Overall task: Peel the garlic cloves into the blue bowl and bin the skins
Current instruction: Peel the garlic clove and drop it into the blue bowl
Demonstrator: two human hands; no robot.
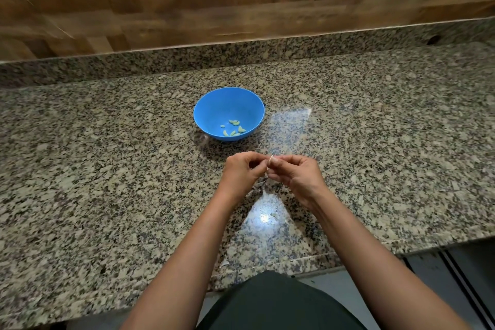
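Garlic clove point(271, 160), small and pale, is being pinched between the fingertips of both hands just above the worktop point(107, 155). The left hand point(242, 171) and right hand point(297, 173) are each curling fingers and thumb onto it, so the two grips are meeting fingertip to fingertip. The blue bowl point(203, 104) is sitting beyond the grip and slightly to its left, with several peeled cloves point(233, 128) lying in its bottom. Loose skin scraps point(273, 215) are lying on the near side of the grip, toward the person. The peeling is likely going best with one hand steadying the clove while the other's thumbnail is lifting the papery skin from the tip, pulling lightly so nothing is slipping free. Both forearms are reaching forward and converging, wrists appearing to be held clear of the stone. No bin is showing.
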